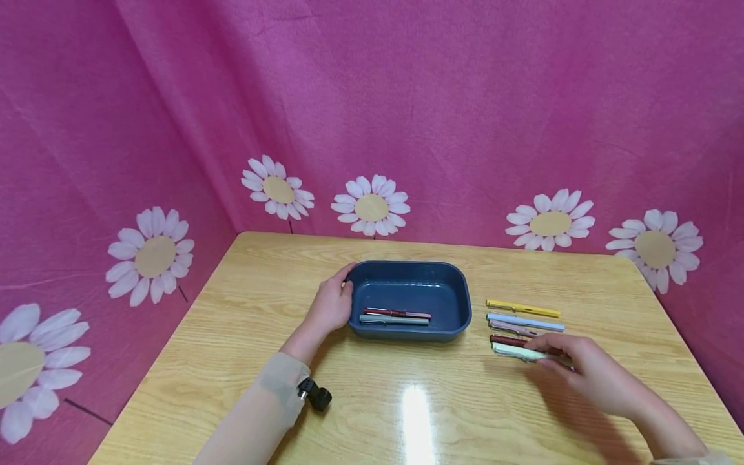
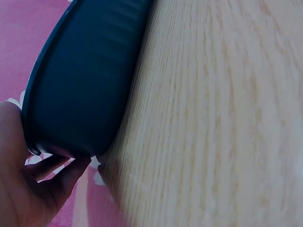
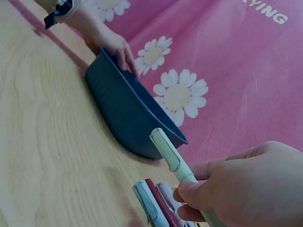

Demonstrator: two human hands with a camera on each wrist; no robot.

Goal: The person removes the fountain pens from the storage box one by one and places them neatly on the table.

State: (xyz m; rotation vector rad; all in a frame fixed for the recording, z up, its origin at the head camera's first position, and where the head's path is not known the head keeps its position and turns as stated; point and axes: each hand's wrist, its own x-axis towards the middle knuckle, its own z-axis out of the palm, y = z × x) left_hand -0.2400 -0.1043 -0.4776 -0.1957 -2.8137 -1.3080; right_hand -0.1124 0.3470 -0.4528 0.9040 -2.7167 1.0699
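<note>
A dark blue tray-like bin stands on the table, and my left hand grips its left end at the rim. Inside it lie a dark red pen with a pinkish end and a grey pen. My right hand pinches a pale green pen between thumb and fingers, above the table. Under it lie a pale blue-green pen and a dark red pen. Beyond these are a dusky pink pen, a light blue pen and a yellow pen.
The light wooden table is backed by a pink cloth with white daisies, which also hangs at the left side. A black camera mount sits on the left wrist. The pens lie right of the bin.
</note>
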